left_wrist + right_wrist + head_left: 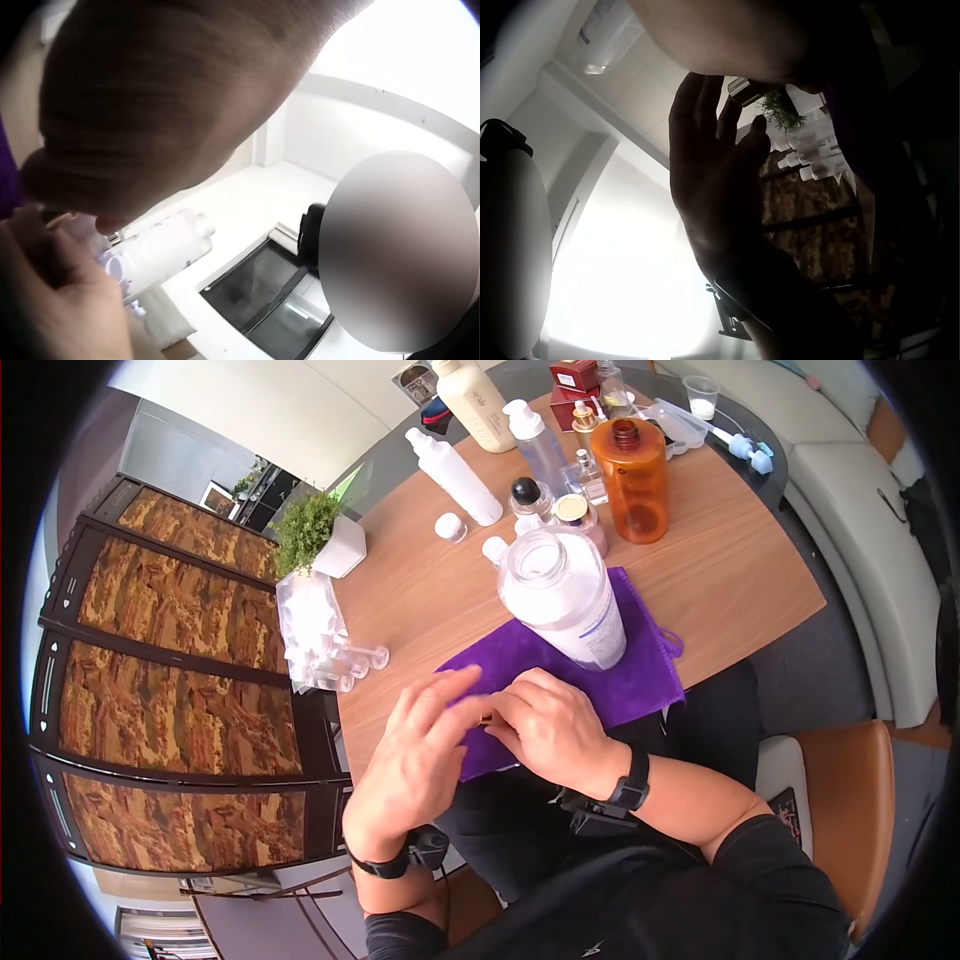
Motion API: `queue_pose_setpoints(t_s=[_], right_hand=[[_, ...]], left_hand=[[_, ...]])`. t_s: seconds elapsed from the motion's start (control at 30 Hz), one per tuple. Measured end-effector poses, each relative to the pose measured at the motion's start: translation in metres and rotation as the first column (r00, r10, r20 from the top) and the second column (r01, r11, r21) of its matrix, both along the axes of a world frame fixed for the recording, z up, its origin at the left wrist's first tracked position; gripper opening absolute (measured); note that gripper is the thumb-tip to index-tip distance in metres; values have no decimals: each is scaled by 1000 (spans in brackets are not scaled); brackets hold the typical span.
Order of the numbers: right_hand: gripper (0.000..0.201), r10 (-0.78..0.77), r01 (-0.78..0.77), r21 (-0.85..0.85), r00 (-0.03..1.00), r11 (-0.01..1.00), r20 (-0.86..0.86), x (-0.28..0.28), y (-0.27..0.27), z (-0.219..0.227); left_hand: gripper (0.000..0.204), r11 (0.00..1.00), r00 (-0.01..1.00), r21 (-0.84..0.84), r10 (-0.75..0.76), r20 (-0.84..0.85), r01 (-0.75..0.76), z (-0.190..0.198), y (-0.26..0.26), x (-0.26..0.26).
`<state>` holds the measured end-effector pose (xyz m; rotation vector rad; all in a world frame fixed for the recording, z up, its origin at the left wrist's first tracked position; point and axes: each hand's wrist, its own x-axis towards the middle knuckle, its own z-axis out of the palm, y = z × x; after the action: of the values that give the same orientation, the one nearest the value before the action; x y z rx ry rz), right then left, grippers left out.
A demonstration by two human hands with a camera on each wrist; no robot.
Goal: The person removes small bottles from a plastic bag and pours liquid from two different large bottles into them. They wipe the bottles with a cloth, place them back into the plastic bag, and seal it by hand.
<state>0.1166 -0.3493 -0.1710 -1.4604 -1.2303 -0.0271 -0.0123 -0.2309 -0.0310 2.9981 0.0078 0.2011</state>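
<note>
Over the purple cloth (640, 690) at the table's near edge, my two hands meet. My right hand (555, 725) has its fingers bent around a small, shiny gold-coloured piece (744, 91), mostly hidden from the head view. I cannot tell what kind of thing it is. My left hand (415, 750) faces it with fingers loosely extended, one reaching to the right fingertips; its tips look blurred. Just beyond the hands, a large clear-shouldered bottle (565, 595) with white contents and an uncapped mouth stands on the cloth.
An uncapped amber bottle (632, 485), a white spray bottle (455, 475), a cream bottle (475, 405) and small perfume bottles crowd the table's far side. Left are a potted plant (310, 535) and a bag of clear plastic pieces (315, 625). A blue-white pump (745, 450) lies far right.
</note>
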Motion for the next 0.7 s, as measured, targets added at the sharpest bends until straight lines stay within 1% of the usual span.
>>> queue_pose_setpoints(t_s=[0.03,0.1,0.13,0.17,0.23,0.27,0.33,0.37,0.43,0.47,0.5,0.57,0.6,0.63,0.7], right_hand=[[15,14,-14,-9,1000,1000,2,0,0,0],[15,32,-31,-19,999,999,7,0,0,0],[15,28,-28,-27,1000,999,6,0,0,-1],[15,24,-23,-35,1000,999,6,0,0,-1],[19,25,-25,-27,1000,999,0,0,1,-2],[24,25,-25,-20,1000,999,-8,-1,1,-3],[23,24,-24,-32,1000,999,0,0,-1,-1],[22,26,-25,-43,1000,999,10,1,0,0],[21,32,-32,-34,999,999,8,2,-1,0],[20,36,-36,-31,999,999,-3,1,-1,0],[20,57,-57,-21,998,998,15,1,-1,1],[16,39,-37,-62,999,997,34,2,-3,5],[18,45,-40,-102,998,994,46,2,-3,4],[18,69,-62,-96,995,993,66,2,-4,6],[33,65,-58,-125,996,990,54,4,-5,10]], left_hand=[[59,1000,1000,-1,-2,-2,2,2,-4,1],[59,970,968,-28,242,62,-240,2,-14,1],[58,939,938,-28,344,37,-343,-2,-16,1],[58,938,938,-27,345,39,-345,-4,-18,2],[48,911,910,-42,406,-85,-410,-7,-20,4],[48,911,910,-41,406,-84,-410,-12,-18,5],[35,963,965,-75,260,22,-258,-24,-11,6],[35,962,963,-73,267,30,-264,-25,-9,6],[30,994,993,-91,63,99,-54,-22,-4,10],[33,997,994,-81,14,110,-5,-22,-1,11],[33,997,991,-71,34,128,-25,-21,-2,10],[33,967,984,-213,159,85,-138,-19,-7,9],[31,948,983,-284,173,69,-147,-18,-8,10],[31,946,976,-280,196,90,-164,-20,-7,8],[31,958,985,-247,164,57,-145,-30,1,5]])
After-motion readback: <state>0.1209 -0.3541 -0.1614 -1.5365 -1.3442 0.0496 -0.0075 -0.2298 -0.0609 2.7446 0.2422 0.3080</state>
